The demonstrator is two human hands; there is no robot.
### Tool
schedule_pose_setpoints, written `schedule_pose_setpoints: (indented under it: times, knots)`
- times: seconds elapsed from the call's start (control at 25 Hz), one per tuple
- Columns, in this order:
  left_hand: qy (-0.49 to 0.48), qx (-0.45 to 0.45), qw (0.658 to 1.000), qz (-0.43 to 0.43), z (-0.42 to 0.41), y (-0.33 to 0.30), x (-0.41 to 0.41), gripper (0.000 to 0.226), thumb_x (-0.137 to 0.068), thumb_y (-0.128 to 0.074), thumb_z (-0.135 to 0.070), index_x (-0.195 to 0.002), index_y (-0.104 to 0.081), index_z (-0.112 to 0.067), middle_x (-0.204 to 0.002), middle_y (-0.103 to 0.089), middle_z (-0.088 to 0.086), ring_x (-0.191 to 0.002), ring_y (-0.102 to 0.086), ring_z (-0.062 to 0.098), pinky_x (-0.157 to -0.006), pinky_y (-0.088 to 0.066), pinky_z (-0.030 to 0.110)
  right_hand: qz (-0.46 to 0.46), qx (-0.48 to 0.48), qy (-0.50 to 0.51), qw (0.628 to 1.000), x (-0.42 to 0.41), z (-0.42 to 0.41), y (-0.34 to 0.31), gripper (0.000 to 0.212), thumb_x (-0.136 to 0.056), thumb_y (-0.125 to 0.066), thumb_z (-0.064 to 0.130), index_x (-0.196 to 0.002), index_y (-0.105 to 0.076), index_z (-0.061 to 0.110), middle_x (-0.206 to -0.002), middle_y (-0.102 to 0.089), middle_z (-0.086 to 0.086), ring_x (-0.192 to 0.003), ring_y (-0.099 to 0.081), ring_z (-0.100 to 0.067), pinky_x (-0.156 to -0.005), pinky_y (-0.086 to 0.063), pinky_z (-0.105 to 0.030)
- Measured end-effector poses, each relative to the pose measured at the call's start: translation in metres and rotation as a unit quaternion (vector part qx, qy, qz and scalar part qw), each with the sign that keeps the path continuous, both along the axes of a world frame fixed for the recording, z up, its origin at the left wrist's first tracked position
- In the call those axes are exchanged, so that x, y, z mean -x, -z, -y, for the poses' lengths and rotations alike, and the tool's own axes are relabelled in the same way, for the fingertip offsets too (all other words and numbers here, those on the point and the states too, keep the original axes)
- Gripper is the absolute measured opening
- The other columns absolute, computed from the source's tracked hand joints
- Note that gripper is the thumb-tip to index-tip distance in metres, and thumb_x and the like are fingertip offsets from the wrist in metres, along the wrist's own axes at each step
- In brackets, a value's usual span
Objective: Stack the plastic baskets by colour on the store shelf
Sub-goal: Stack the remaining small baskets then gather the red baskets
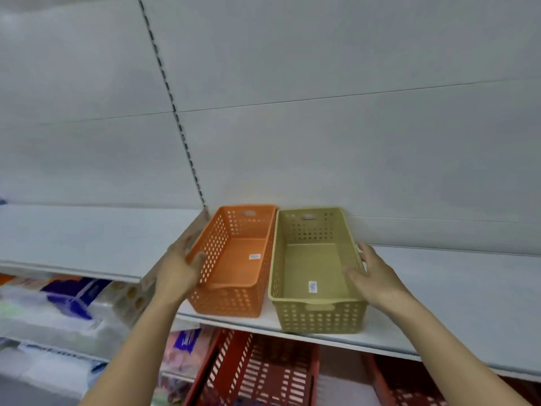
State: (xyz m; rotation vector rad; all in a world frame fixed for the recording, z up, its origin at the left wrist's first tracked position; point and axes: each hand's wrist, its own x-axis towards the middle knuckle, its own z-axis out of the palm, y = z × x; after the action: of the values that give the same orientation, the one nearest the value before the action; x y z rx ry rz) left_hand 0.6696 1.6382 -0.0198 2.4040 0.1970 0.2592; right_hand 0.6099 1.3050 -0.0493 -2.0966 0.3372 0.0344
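An orange perforated basket (234, 259) and an olive-green one (313, 271) stand side by side on the white store shelf (439, 303), both empty with a small label inside. My left hand (178, 268) grips the orange basket's left wall, thumb inside the rim. On the other side, my right hand (371, 273) rests against the green basket's right wall, fingers spread, thumb over the rim.
Red crates (263, 373) sit on the lower level under the shelf. Packaged goods (73, 297) fill the lower left shelves. A slotted upright (175, 112) runs down the white back panel. More white shelf (87, 238) extends to the left.
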Motion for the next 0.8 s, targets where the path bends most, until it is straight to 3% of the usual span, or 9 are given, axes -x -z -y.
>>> schedule_pose_setpoints:
  times: [0.08,0.16,0.24,0.36,0.44,0.6,0.8]
  knots:
    - [-0.016,0.068,0.995,-0.069,-0.009,-0.003,-0.02,0.06,-0.096,-0.056,-0.027,-0.15,-0.034,-0.013,-0.132,-0.06,0.018,-0.101,-0.065,0.032,-0.077,-0.05,0.035,-0.031,0.002,0.024,0.999,-0.011,-0.003,0.001,0.047,-0.084,-0.05,0.04,-0.129,-0.037,0.045,-0.124,-0.061,0.008,-0.106,-0.063,-0.022,-0.091,-0.052,-0.047]
    - [-0.006,0.118,0.984,-0.135,-0.016,-0.001,-0.037,0.055,-0.098,-0.054,-0.025,-0.149,-0.035,-0.019,-0.106,-0.067,0.007,-0.077,-0.066,0.022,-0.063,-0.053,0.033,-0.034,0.021,0.05,0.998,-0.018,-0.006,-0.001,0.038,-0.083,-0.049,0.036,-0.119,-0.044,0.044,-0.112,-0.065,0.007,-0.099,-0.064,-0.023,-0.088,-0.053,-0.046]
    - [0.035,0.135,0.976,-0.166,-0.021,0.003,-0.044,0.045,-0.098,-0.051,-0.017,-0.142,-0.043,-0.022,-0.091,-0.065,0.0,-0.074,-0.07,0.024,-0.06,-0.058,0.036,-0.018,0.058,0.07,0.996,-0.017,-0.011,-0.002,0.042,-0.081,-0.048,0.033,-0.123,-0.048,0.04,-0.113,-0.066,0.006,-0.102,-0.063,-0.025,-0.088,-0.052,-0.046]
    - [0.055,0.178,0.973,-0.134,-0.021,0.013,-0.041,0.044,-0.096,-0.048,-0.007,-0.138,-0.049,-0.022,-0.096,-0.07,0.002,-0.071,-0.074,0.026,-0.051,-0.057,0.033,0.009,0.101,0.12,0.988,-0.01,-0.014,0.003,0.042,-0.088,-0.049,0.027,-0.13,-0.052,0.03,-0.124,-0.063,0.0,-0.111,-0.059,-0.029,-0.09,-0.048,-0.043]
    - [0.052,0.206,0.973,-0.091,-0.013,0.02,-0.031,0.04,-0.094,-0.048,-0.004,-0.13,-0.057,-0.02,-0.101,-0.071,0.001,-0.075,-0.073,0.023,-0.058,-0.06,0.037,0.015,0.115,0.154,0.981,0.001,-0.009,0.007,0.04,-0.09,-0.048,0.021,-0.128,-0.056,0.027,-0.126,-0.064,-0.001,-0.111,-0.059,-0.029,-0.089,-0.048,-0.042]
    - [0.065,0.237,0.969,-0.003,0.018,0.036,-0.006,0.033,-0.082,-0.052,-0.026,-0.1,-0.063,-0.051,-0.113,-0.073,-0.007,-0.093,-0.073,0.021,-0.082,-0.058,0.053,0.074,0.09,0.224,0.968,0.048,0.02,0.01,0.042,-0.088,-0.05,0.014,-0.126,-0.058,0.028,-0.125,-0.067,-0.002,-0.111,-0.062,-0.027,-0.092,-0.048,-0.046]
    - [0.131,0.266,0.954,0.053,0.112,0.015,0.056,0.039,-0.092,-0.054,-0.012,-0.126,-0.063,-0.029,-0.105,-0.067,-0.021,-0.101,-0.069,0.015,-0.093,-0.054,0.041,0.159,0.082,0.311,0.933,0.139,0.079,-0.003,0.044,-0.087,-0.052,0.013,-0.123,-0.058,0.037,-0.116,-0.071,0.0,-0.099,-0.066,-0.026,-0.09,-0.05,-0.05]
